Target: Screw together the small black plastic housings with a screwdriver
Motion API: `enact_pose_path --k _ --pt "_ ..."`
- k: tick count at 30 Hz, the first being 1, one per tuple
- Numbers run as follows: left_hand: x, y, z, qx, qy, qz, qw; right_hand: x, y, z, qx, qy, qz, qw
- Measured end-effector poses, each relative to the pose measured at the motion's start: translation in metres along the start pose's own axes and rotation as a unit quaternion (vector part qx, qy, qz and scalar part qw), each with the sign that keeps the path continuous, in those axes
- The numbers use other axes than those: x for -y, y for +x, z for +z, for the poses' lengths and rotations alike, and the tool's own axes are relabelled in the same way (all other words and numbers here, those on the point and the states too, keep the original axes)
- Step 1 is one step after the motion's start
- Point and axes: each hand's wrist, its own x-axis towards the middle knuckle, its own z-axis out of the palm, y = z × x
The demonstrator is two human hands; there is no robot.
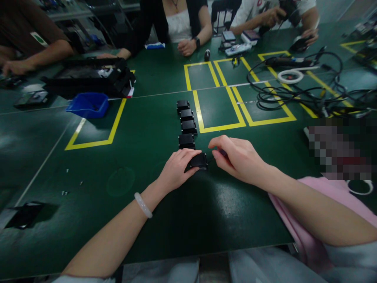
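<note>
My left hand [178,167] grips a small black rectangular block [198,160] at the table's middle, thumb on the near side and fingers on the far side. Small shiny screw-like points show at the block's corners. Just right of it, my right hand [235,157] is curled in a pinch, thumb and forefinger close together; anything between them is too small or hidden to name. Beyond my left hand, several similar black blocks stand in a row, the closest [186,140] right behind my fingers and the farthest [183,105] toward the table's centre.
A blue bin [88,105] sits by a large black frame [88,76] at the left. Tiny screws [64,193] and a black part [25,215] lie at near left. Black cables [273,94] and a white coil [290,76] are at right. Other people sit opposite.
</note>
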Motion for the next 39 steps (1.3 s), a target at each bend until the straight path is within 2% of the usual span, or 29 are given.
enact_pose_path --k 10,39 --pt "-0.0006 -0.0002 -0.0004 0.001 -0.004 -0.002 1.000 0.0001 0.0009 -0.0022 0.000 -0.032 -0.003 0.999" --pt "-0.0014 0.0000 -0.0011 0.002 -0.004 -0.002 1.000 0.0005 0.0007 -0.0019 -0.004 -0.023 -0.007 1.000"
